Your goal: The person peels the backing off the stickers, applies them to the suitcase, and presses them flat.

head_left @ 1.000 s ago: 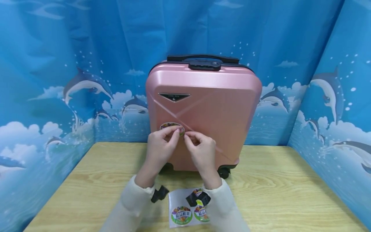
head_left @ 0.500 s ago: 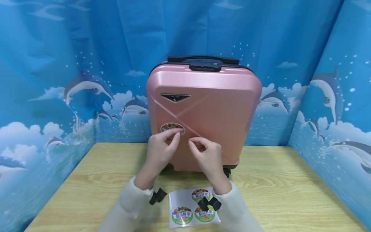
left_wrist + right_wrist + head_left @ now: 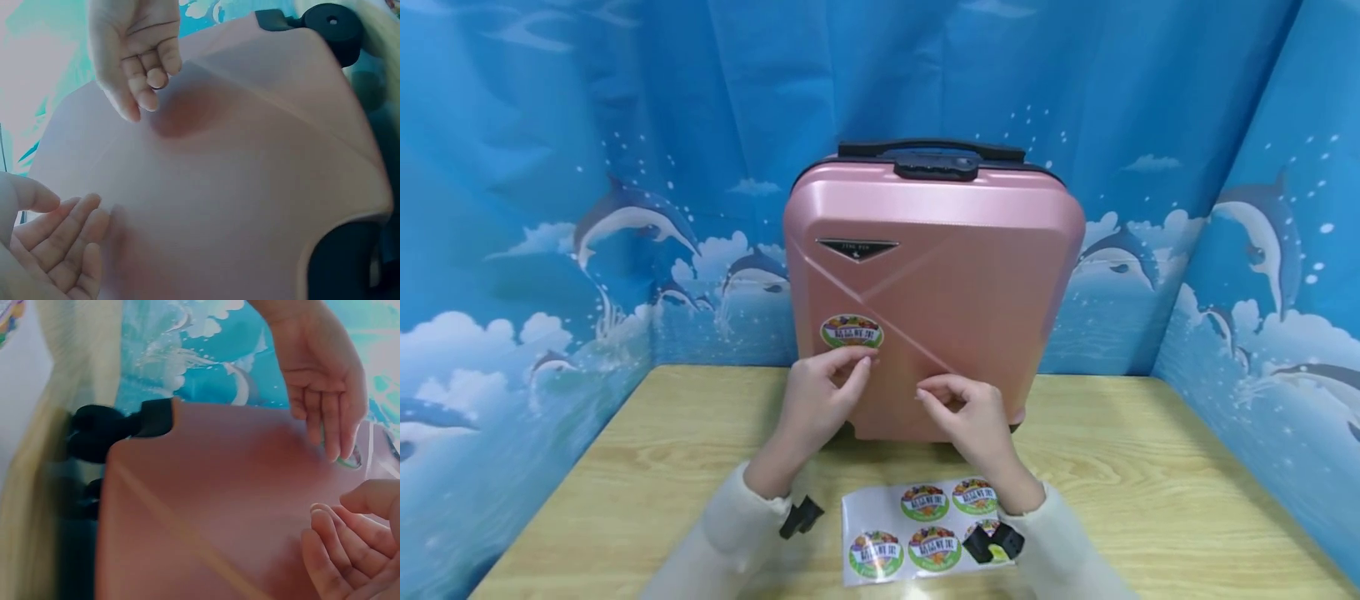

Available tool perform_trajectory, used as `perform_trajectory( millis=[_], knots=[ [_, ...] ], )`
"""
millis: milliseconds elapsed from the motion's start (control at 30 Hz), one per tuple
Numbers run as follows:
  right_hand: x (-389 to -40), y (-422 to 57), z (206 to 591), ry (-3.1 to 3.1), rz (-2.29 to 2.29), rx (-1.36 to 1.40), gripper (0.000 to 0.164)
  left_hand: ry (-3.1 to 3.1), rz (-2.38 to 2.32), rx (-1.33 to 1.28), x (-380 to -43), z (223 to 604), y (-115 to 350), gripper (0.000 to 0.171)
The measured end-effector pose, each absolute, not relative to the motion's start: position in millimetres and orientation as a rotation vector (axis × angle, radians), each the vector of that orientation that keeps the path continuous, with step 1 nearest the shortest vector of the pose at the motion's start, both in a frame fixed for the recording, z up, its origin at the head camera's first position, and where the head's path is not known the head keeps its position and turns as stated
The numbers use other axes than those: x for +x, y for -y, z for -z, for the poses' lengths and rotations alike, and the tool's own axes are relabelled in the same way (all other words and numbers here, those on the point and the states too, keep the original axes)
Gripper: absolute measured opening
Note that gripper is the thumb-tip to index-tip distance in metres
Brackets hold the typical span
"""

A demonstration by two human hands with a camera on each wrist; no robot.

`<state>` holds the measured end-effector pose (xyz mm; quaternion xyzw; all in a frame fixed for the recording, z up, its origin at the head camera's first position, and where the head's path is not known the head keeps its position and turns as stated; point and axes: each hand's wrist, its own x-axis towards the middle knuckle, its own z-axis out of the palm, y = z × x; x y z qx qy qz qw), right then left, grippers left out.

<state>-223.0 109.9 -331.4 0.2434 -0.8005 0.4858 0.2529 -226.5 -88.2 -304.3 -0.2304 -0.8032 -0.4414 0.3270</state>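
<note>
A pink hard-shell suitcase (image 3: 977,292) stands upright on the table, its ridged front toward me. On the front's lower left lies an oval fruit-pattern sticker (image 3: 852,332), flat against the shell. My left hand (image 3: 820,400) is just below it, fingertips at its lower edge and nothing held. In the right wrist view those left fingers partly cover the sticker (image 3: 354,461). Farther right, my right hand (image 3: 973,417) hovers before the suitcase, fingers loosely bent and holding nothing. The left wrist view has an empty gap between thumb and fingers of the left hand (image 3: 59,250).
A white sticker sheet (image 3: 867,507) with several round fruit stickers lies on the wooden table (image 3: 1150,467) below my wrists. Part of it is behind the right wrist's black camera mount (image 3: 992,543). Blue dolphin-print curtains (image 3: 730,167) enclose the back and sides.
My right hand has moved right and down, away from the sticker. The left hand has slipped slightly lower, uncovering most of the sticker. More of the sheet shows.
</note>
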Motion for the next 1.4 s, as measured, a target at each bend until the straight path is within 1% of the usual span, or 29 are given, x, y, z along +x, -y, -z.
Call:
perform_trajectory(
  millis=[367, 633, 833, 1033, 1400],
  knots=[
    [-220.6, -123.8, 356.1, 2.329, -1.372, 0.675, 0.007, 2.14, 1.175, -0.698, -222.6, 322.2, 86.0, 0.012],
    [-212.9, -129.7, 363.5, 2.468, -1.411, 0.619, 0.008, 2.129, 1.145, -0.764, -222.2, 336.3, 90.8, 0.012],
    [-211.6, -139.8, 374.4, 2.521, -1.431, 0.605, 0.01, 2.19, 1.19, -0.758, -219.9, 344.5, 92.2, 0.013],
    [-210.8, -149.6, 385.1, 2.532, -1.474, 0.597, 0.014, 2.243, 1.134, -0.742, -218.2, 357.2, 91.3, 0.013],
    [-208.1, -158.7, 396.9, 2.603, -1.5, 0.551, 0.013, 2.414, 1.202, -0.772, -218.7, 377.5, 92.0, 0.011]
  ],
)
